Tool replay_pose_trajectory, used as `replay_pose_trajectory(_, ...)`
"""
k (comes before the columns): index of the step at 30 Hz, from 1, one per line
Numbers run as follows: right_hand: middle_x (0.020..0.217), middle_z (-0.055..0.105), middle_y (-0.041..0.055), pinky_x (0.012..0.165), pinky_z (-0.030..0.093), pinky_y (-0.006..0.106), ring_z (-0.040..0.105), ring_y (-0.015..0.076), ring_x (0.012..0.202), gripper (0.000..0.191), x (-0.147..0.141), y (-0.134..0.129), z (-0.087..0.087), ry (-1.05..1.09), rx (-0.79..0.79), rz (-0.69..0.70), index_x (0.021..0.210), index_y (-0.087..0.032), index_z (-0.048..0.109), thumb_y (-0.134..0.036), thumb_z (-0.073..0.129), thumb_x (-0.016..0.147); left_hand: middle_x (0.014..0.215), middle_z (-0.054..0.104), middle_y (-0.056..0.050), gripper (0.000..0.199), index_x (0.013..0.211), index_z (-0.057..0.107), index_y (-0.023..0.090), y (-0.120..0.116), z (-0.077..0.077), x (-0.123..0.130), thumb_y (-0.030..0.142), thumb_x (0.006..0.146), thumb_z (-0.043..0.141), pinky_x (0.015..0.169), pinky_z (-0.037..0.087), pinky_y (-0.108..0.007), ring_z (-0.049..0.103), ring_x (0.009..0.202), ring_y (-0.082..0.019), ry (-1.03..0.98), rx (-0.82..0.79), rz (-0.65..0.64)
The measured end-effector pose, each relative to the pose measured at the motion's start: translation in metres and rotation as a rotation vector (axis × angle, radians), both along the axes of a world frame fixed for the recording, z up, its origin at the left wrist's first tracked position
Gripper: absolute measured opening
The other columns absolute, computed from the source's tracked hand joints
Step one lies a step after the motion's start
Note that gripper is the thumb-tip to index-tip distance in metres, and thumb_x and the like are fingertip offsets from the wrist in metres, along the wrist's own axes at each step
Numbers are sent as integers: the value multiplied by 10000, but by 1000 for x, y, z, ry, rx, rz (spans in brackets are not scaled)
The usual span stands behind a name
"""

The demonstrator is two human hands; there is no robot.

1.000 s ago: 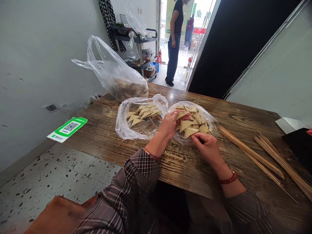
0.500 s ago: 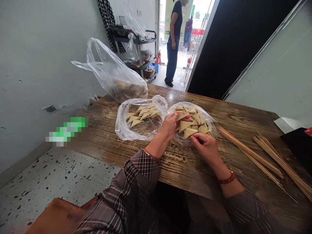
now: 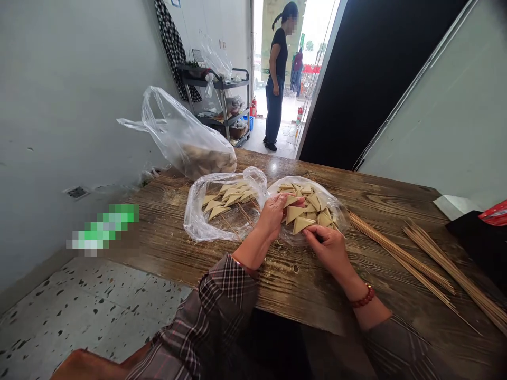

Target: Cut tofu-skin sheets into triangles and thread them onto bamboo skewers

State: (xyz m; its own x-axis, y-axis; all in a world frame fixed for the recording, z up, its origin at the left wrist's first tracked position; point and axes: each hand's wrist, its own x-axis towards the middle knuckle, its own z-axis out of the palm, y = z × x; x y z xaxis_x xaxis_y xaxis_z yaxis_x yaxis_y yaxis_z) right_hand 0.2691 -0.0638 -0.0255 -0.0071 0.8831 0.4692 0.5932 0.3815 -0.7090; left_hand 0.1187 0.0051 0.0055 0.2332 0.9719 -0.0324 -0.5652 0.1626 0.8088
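Observation:
My left hand (image 3: 273, 214) is closed around a tan tofu triangle (image 3: 291, 201), its fingers partly hidden behind the piece. To its right, the thumb and fingers of my right hand (image 3: 327, 243) pinch the corner of another tofu triangle (image 3: 303, 225). Both hands are over a clear plastic bag (image 3: 339, 215), spread open and filled with a heap of the same triangles. Left of it, a second open plastic bag (image 3: 190, 219) bears more triangles (image 3: 219, 211), laid in overlapping rows, with thin wooden skewers (image 3: 230, 228) running out from them toward me.
Loose bundles of bamboo skewers (image 3: 400, 252) (image 3: 447, 269) lie on the wooden table (image 3: 158, 232) at right. A tied-handle plastic bag (image 3: 206, 158) with tan contents stands at the back left. Beyond are a shelf cart (image 3: 222, 79) and a person (image 3: 275, 79) at the doorway.
The view has tilted up a little, so the table sits lower and more of the standing person shows. Both hands keep nearly the same place over the right bag, each still on a triangle.

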Motion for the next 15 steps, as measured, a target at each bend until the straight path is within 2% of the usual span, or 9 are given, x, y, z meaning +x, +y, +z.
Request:
replay_pose_trajectory(3, 649, 715, 22, 582, 479, 269, 637, 172, 586, 226, -2, 1, 0, 5, 20, 6, 708, -205, 712, -302, 583, 867, 900, 774, -122, 259, 911, 653, 135, 1, -2, 0, 387, 850, 665, 724, 560, -322, 736, 799, -225, 13, -1, 8)
replay_pose_trajectory(8, 659, 721, 22, 606, 502, 279, 649, 181, 599, 231, -5, 2, 1, 1, 43, -1, 700, -211, 703, -299, 579, 873, 878, 773, -128, 336, 932, 651, 134, 2, -4, -2, 435, 801, 719, 807, 573, -369, 743, 855, -256, -5, -6, 3)
replay_pose_trajectory(15, 647, 717, 26, 594, 502, 282, 649, 189, 592, 238, -7, 3, 2, 5, 55, 4, 691, -218, 698, -309, 576, 874, 859, 771, -139, 293, 894, 652, 124, -2, 1, -1, 399, 812, 713, 857, 579, -388, 741, 914, -269, -8, 0, 7)
